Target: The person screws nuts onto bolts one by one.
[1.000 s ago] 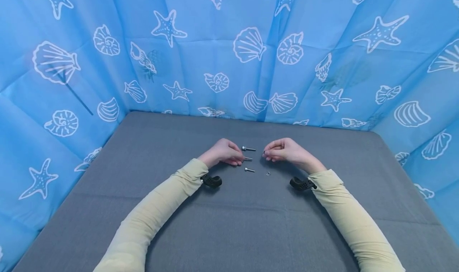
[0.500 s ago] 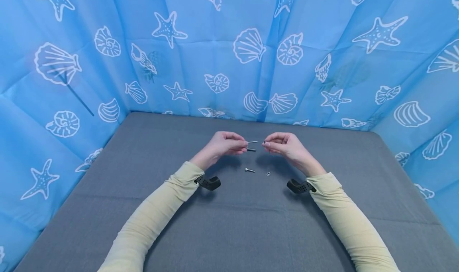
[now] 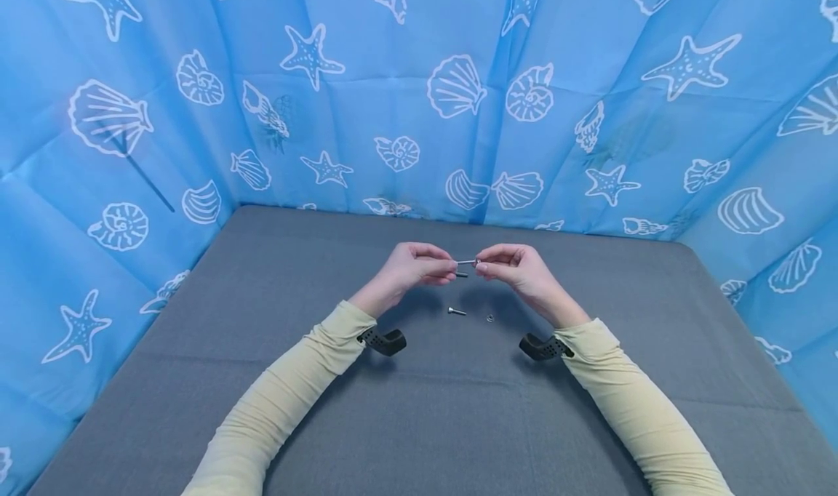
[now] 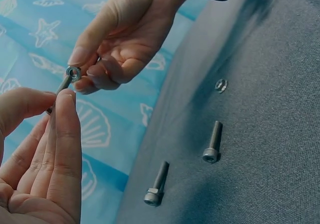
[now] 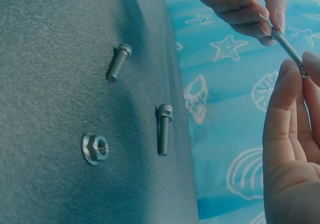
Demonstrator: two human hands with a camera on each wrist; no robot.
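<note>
My left hand (image 3: 419, 267) pinches the head end of a bolt (image 5: 288, 48) between thumb and fingers, above the table. My right hand (image 3: 517, 267) pinches a small nut (image 4: 73, 74) at the bolt's free tip. The nut meets the tip; whether any thread has engaged I cannot tell. Below on the table lies a bolt with a nut near its head (image 5: 164, 129), partly hidden by my left fingers in the head view. Closer to me lie a bare socket-head bolt (image 4: 213, 141) and, to its right, a loose flange nut (image 5: 95, 149).
A grey cloth-covered table (image 3: 432, 423) spreads under both hands. Blue curtains (image 3: 419, 103) printed with shells and starfish stand behind it and at both sides. Each wrist wears a black strap mount, the left one (image 3: 385, 342) hanging just above the cloth.
My left hand took the middle bolt off the table and raised it. My right hand moved slightly left with the nut, and bolt tip and nut came together.
</note>
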